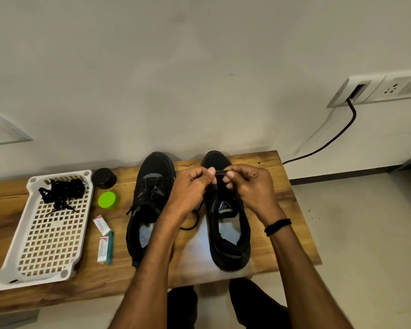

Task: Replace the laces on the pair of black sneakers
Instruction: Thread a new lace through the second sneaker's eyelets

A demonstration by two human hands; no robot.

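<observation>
My left hand [190, 184] and right hand [249, 184] each pinch-grip the black lace [220, 171] above the right sneaker [228, 233] on the tabletop [282, 198]; I judge a slack pinch would drop it.

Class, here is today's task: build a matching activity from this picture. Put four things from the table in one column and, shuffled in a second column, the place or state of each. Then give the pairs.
Things:
1. white tray
2. green lid
3. sneaker beside the lid
4. black lace

Place or state:
a. pinched by the left hand and the right hand
b. laced up
c. holds a heap of black laces
d. beside the black pot

Pairs: 1-c, 2-d, 3-b, 4-a
</observation>
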